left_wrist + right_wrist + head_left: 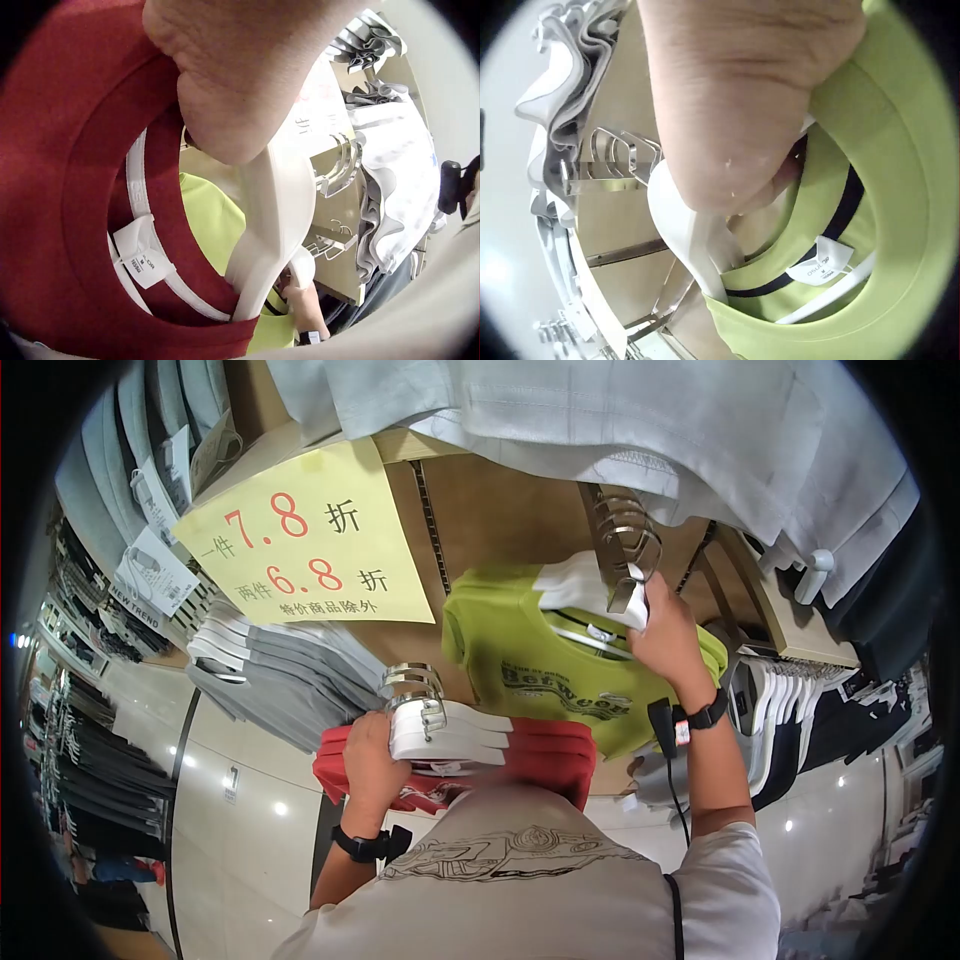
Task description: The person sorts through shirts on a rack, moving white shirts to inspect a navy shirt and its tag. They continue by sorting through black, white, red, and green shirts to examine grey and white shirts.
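Head view: the left hand (372, 760) closes its grip round the left end of a stack of white moulded-plastic hangers (450, 732) carrying folded-over red cotton T-shirts (545, 752). The stack's long axis runs left to right across the person's chest, and its bright wire hooks (420, 688) rise from the top beside the knuckles. The right hand (665, 632) is raised higher and to the right, its grip closed on a second bundle of white hangers (585, 588) under a chromed wall arm (625, 525). A lime-green cotton T-shirt (520, 655) hangs there, collar uppermost and printed front facing the person. A yellow paper price sign (310, 540) is fixed to the brown panel, with grey knit shirts (290, 680) below it and pale woven shirts (600, 420) above. Left wrist view: the left hand (247, 75) wraps the smooth neck of one white hanger (274, 217), which runs downward into the ribbed round collar of the red cotton T-shirts (67, 187). A white sewn label (142, 259) hangs inside the collar. Right wrist view: the right hand (735, 97) pinches a white hanger (686, 225) at its neck, the shoulder passing into the collar of the lime-green cotton T-shirt (889, 187). That collar is edged with a dark band and carries a white tag (821, 266). Bent metal hooks (622, 161) stand just left of the thumb.
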{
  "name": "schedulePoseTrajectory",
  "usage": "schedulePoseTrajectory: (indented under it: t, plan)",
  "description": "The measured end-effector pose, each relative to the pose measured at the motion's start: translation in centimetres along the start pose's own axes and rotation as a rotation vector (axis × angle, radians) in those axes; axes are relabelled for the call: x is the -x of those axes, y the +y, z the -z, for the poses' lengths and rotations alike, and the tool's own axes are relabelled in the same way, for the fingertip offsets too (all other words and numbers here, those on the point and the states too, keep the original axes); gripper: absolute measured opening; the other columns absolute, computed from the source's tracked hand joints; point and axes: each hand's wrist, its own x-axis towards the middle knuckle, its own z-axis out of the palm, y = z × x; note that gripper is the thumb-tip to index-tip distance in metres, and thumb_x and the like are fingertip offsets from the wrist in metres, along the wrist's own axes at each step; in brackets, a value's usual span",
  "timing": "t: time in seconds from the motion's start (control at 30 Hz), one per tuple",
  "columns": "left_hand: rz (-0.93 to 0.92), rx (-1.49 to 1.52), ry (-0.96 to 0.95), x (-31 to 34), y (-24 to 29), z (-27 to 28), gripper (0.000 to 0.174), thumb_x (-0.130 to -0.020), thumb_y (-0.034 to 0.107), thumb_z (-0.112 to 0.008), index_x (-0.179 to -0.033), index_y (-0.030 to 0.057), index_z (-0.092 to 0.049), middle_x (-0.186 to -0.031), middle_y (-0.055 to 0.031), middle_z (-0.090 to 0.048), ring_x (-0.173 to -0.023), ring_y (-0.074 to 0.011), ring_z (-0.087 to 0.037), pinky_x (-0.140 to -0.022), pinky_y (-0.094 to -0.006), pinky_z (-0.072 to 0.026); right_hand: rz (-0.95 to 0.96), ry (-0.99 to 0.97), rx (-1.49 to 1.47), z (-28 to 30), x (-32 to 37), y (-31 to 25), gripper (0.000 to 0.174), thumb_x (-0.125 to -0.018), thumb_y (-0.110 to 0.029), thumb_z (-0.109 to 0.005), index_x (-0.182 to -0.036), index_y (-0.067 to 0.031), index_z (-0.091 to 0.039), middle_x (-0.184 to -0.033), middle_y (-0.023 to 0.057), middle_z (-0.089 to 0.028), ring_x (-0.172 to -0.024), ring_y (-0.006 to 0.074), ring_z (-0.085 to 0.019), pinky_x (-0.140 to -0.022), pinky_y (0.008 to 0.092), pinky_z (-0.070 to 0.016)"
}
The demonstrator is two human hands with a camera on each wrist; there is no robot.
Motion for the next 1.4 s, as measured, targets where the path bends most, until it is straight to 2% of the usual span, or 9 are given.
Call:
schedulePoseTrajectory:
  t: [0.1,0.33,0.43,0.73,1.03,1.13,1.27,1.33,1.4]
  plan:
    - [0.045,0.020,-0.050,-0.4,0.2,0.3,0.051,-0.061,-0.004,-0.067,-0.112,-0.0007,-0.062,-0.096,-0.0182,-0.061,-0.097,-0.0427,-0.059,-0.082,-0.0494,-0.0493,0.011,-0.016,0.001,0.8,1.2,-0.9,0.060,-0.067,-0.002,-0.068,-0.125,-0.0034,-0.052,-0.095,0.0234,-0.063,-0.092,0.0480,-0.062,-0.081,0.0513,-0.0509]
    - [0.011,0.015,-0.032,-0.7,0.1,-0.2,0.047,-0.061,-0.005,-0.067,-0.107,0.0014,-0.063,-0.092,-0.0171,-0.060,-0.092,-0.0415,-0.058,-0.077,-0.0490,-0.0486,0.105,0.025,0.057,0.2,2.1,-0.6,0.040,-0.069,0.000,-0.066,-0.105,-0.0027,-0.048,-0.089,0.0220,-0.061,-0.084,0.0468,-0.062,-0.076,0.0508,-0.0499]
    - [-0.028,0.010,-0.036,-1.4,0.5,0.0,0.043,-0.063,-0.005,-0.067,-0.105,0.0020,-0.062,-0.090,-0.0167,-0.058,-0.089,-0.0415,-0.057,-0.076,-0.0494,-0.0480,0.064,-0.012,0.109,0.1,2.2,-0.1,0.053,-0.066,-0.001,-0.068,-0.117,-0.0019,-0.052,-0.098,0.0220,-0.064,-0.092,0.0448,-0.063,-0.081,0.0509,-0.0509]
    - [-0.073,0.041,-0.070,-7.2,2.6,0.2,0.042,-0.068,-0.003,-0.064,-0.109,0.0043,-0.064,-0.100,-0.0170,-0.066,-0.098,-0.0413,-0.062,-0.084,-0.0484,-0.0505,-0.049,0.001,0.155,3.0,3.5,-2.0,0.050,-0.068,-0.002,-0.067,-0.116,-0.0013,-0.054,-0.097,0.0235,-0.065,-0.093,0.0454,-0.063,-0.082,0.0523,-0.0498]
    - [-0.177,0.090,-0.137,-8.2,3.8,-1.1,0.047,-0.063,-0.003,-0.065,-0.109,0.0026,-0.065,-0.101,-0.0169,-0.068,-0.102,-0.0402,-0.063,-0.089,-0.0472,-0.0516,0.068,0.066,0.179,5.5,4.8,-1.3,0.058,-0.066,0.001,-0.067,-0.122,-0.0003,-0.051,-0.097,0.0251,-0.063,-0.095,0.0488,-0.060,-0.083,0.0539,-0.0480]
    - [-0.146,0.100,-0.167,-9.1,3.9,-1.8,0.046,-0.063,-0.003,-0.065,-0.109,0.0025,-0.066,-0.100,-0.0171,-0.068,-0.101,-0.0398,-0.063,-0.089,-0.0471,-0.0517,-0.056,0.069,0.216,6.2,7.6,0.4,0.046,-0.066,0.002,-0.066,-0.109,-0.0013,-0.052,-0.092,0.0252,-0.061,-0.091,0.0487,-0.059,-0.081,0.0531,-0.0475]
    - [-0.173,0.135,-0.098,-10.6,4.0,-3.6,0.044,-0.064,-0.001,-0.065,-0.108,0.0025,-0.066,-0.100,-0.0169,-0.068,-0.100,-0.0396,-0.064,-0.089,-0.0468,-0.0516,-0.219,0.126,0.252,5.3,13.7,4.2,0.045,-0.068,0.002,-0.066,-0.110,-0.0003,-0.052,-0.097,0.0273,-0.063,-0.095,0.0513,-0.059,-0.081,0.0559,-0.0475]
    - [-0.133,0.169,-0.249,-11.7,4.7,-4.0,0.042,-0.068,0.001,-0.064,-0.109,0.0048,-0.067,-0.102,-0.0184,-0.069,-0.101,-0.0413,-0.064,-0.086,-0.0496,-0.0518,-0.302,0.140,0.281,5.4,16.8,4.8,0.046,-0.069,0.002,-0.068,-0.112,0.0006,-0.051,-0.099,0.0284,-0.064,-0.096,0.0524,-0.059,-0.082,0.0560,-0.0479]
    - [-0.156,0.177,-0.232,-12.8,4.8,-6.0,0.040,-0.068,0.001,-0.063,-0.107,0.0053,-0.068,-0.101,-0.0183,-0.069,-0.100,-0.0412,-0.064,-0.085,-0.0499,-0.0519,-0.340,0.138,0.296,5.5,19.7,5.5,0.047,-0.070,0.002,-0.069,-0.113,0.0011,-0.050,-0.101,0.0289,-0.064,-0.097,0.0528,-0.060,-0.083,0.0557,-0.0481]
